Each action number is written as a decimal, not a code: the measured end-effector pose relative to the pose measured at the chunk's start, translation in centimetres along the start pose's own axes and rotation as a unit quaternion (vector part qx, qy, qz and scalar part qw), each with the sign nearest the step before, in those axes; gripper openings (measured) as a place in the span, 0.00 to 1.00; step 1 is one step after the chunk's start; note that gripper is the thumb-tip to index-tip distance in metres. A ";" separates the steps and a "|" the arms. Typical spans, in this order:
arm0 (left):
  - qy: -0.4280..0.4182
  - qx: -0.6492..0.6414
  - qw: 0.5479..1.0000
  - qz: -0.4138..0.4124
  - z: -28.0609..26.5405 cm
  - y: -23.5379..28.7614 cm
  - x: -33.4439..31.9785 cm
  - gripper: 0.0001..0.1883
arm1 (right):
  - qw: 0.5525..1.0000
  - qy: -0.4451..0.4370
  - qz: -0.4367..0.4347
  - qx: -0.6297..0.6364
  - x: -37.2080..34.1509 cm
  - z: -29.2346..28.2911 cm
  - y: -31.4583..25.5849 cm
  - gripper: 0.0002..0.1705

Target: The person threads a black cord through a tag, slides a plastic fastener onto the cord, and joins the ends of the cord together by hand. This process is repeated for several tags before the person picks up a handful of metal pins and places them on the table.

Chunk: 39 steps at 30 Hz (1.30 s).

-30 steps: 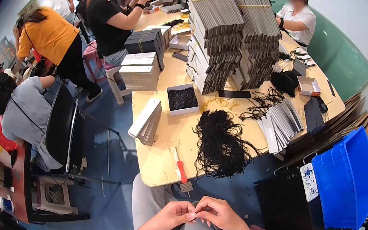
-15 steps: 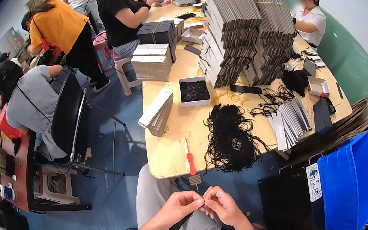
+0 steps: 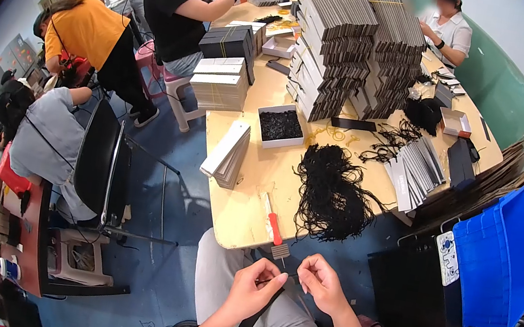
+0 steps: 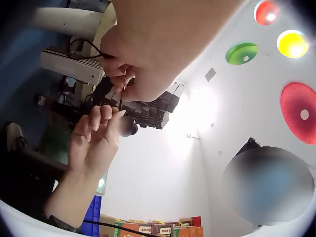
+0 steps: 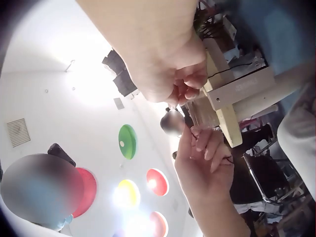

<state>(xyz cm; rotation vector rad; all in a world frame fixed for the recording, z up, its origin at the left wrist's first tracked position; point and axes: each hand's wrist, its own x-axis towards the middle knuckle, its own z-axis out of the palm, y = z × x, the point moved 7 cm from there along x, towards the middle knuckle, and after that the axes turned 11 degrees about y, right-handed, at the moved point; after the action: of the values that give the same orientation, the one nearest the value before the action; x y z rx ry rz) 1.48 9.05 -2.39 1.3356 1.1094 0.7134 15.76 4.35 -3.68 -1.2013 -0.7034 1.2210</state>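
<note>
i pinch a thin black cord (image 4: 121, 101) with my left hand (image 3: 252, 293) and, it seems, my right hand (image 3: 325, 289) too; they're just apart, probably so the short stretch between them is free to work. i hold it over my lap (image 3: 214, 289), off the table (image 3: 232, 217), likely for elbow room. a heap of black cords (image 3: 332, 199) lies toward the near edge (within easy reach, i'd guess), near a red-handled tool (image 3: 274, 228).

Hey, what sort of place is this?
Probably a small hand-assembly workshop: tall stacks of grey pieces and a heap of black cords share a table with people working around it.
</note>
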 end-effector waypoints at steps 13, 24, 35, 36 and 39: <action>0.080 -0.083 0.993 0.006 0.2 0.1 -0.6 0.06 | 0.999 0.000 -0.020 -0.051 -0.5 0.6 1.2 0.05; -0.072 -0.252 0.959 -0.106 2.0 -0.9 -0.4 0.06 | 0.994 -0.020 0.019 0.107 -0.8 1.5 0.9 0.05; -0.161 -0.457 0.841 -0.239 3.0 -2.2 -0.9 0.08 | 0.999 -0.037 -0.007 -0.008 -1.3 2.5 -0.7 0.03; -0.159 -0.452 0.842 -0.248 3.0 -2.1 -1.0 0.09 | 0.998 -0.039 -0.026 -0.044 -1.3 2.5 -1.0 0.03; -0.155 -0.449 0.836 -0.274 3.0 -1.9 -1.1 0.10 | 0.980 -0.015 -0.130 -0.151 -1.4 2.4 -2.0 0.06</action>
<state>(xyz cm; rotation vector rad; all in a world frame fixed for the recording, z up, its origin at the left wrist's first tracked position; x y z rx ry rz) 3.49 6.58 -4.31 0.2717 0.6735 0.4529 13.88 3.92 -0.92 -1.2906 -1.0619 0.9379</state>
